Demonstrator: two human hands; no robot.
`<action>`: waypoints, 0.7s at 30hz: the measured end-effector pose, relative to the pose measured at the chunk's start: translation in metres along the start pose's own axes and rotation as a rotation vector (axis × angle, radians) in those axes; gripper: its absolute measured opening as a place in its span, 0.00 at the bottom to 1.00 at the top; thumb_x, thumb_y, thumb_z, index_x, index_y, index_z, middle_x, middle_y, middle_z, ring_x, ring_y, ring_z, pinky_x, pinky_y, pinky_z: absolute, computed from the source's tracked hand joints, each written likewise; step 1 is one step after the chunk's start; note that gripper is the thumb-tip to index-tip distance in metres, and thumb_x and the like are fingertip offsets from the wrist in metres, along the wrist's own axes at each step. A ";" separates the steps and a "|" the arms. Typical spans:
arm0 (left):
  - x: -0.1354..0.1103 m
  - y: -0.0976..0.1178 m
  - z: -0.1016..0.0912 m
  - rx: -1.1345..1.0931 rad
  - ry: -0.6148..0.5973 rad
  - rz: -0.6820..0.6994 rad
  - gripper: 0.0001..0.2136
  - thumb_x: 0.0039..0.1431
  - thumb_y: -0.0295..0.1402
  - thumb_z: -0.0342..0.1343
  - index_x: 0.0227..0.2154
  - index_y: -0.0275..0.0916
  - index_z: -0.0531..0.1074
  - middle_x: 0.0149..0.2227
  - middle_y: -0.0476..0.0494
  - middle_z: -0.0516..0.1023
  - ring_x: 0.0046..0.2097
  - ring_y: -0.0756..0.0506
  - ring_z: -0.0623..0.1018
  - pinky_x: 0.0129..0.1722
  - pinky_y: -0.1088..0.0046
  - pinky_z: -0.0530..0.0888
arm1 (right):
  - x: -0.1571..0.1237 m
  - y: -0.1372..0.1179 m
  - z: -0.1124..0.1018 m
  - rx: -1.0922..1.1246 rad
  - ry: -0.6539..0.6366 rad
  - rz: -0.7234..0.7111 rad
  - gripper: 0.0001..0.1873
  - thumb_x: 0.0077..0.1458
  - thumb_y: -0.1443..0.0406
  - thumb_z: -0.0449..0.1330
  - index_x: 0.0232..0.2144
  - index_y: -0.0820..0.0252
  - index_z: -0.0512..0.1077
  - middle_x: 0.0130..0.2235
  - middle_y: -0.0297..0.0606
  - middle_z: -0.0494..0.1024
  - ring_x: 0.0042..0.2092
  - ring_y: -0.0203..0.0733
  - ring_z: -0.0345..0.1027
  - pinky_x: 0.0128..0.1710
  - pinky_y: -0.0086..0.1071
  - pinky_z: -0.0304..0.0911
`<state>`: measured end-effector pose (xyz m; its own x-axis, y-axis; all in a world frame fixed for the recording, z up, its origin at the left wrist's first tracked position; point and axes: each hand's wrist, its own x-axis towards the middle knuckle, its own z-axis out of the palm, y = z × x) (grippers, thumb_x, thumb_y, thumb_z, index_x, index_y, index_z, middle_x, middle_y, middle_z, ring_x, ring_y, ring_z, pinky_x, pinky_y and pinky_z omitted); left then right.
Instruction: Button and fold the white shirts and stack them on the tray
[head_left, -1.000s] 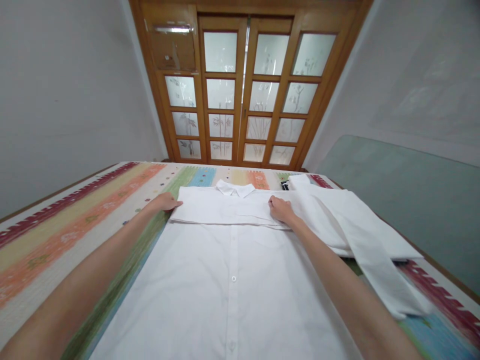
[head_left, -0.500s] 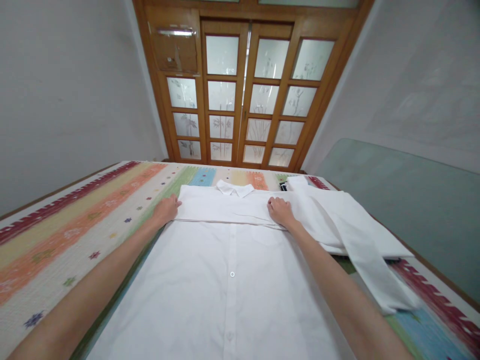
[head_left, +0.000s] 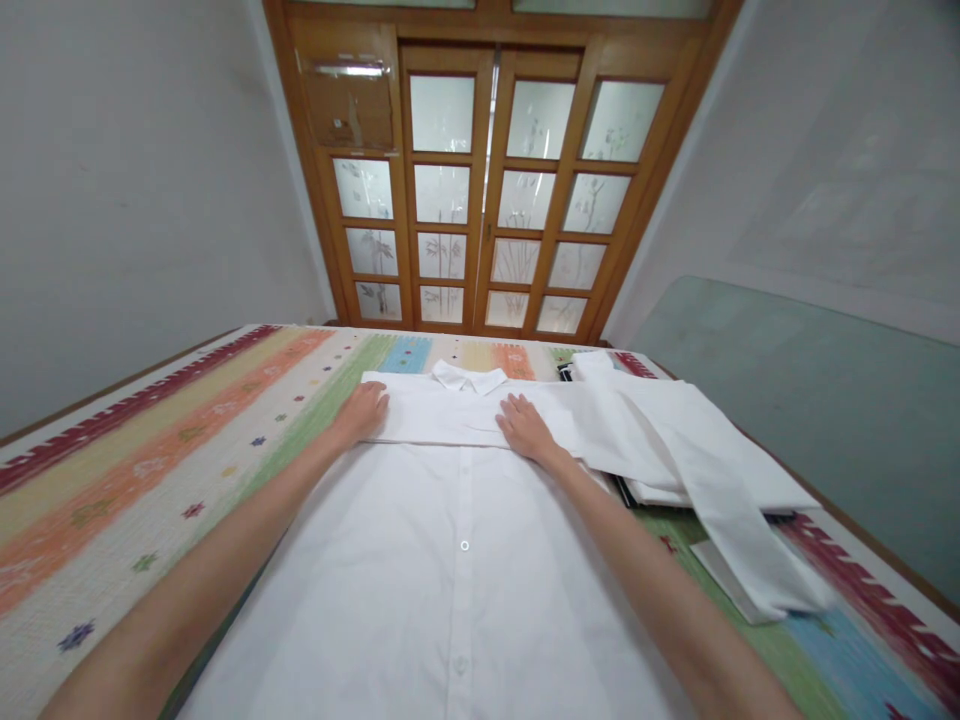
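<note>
A white button-up shirt (head_left: 450, 560) lies front up on a striped, many-coloured cover (head_left: 150, 450), its collar (head_left: 469, 378) at the far end. One sleeve is folded across the chest below the collar. My left hand (head_left: 364, 412) lies flat and open on the left end of that folded sleeve. Pressed flat on the sleeve near the button line, my right hand (head_left: 525, 428) also has its fingers stretched out. The other sleeve and side of the shirt (head_left: 697, 470) trail off to the right.
Wooden doors with frosted glass panes (head_left: 487, 190) stand beyond the far edge. A dark small object (head_left: 564, 372) lies at the far right by the shirt. Something flat and dark (head_left: 637, 492) shows under the right-hand cloth. A pale green panel (head_left: 810, 400) lines the right wall.
Both hands have slid inward toward the middle of the shirt. The right hand went from curled on the cloth to flat, and the shirt's right side now uncovers more of the cover.
</note>
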<state>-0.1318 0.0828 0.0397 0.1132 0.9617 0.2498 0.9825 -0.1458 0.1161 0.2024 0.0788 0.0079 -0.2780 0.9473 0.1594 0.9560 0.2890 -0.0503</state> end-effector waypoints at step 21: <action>0.009 0.000 0.024 0.055 -0.264 -0.117 0.39 0.62 0.56 0.32 0.67 0.33 0.47 0.70 0.32 0.41 0.69 0.32 0.44 0.65 0.48 0.45 | -0.025 0.027 -0.004 -0.052 -0.181 0.135 0.36 0.67 0.50 0.34 0.68 0.65 0.45 0.70 0.48 0.42 0.70 0.53 0.32 0.66 0.46 0.35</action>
<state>-0.1271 0.0971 0.0190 0.0259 0.9994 -0.0218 0.9969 -0.0242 0.0753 0.2356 0.0627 0.0066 -0.1551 0.9876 -0.0251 0.9879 0.1550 -0.0076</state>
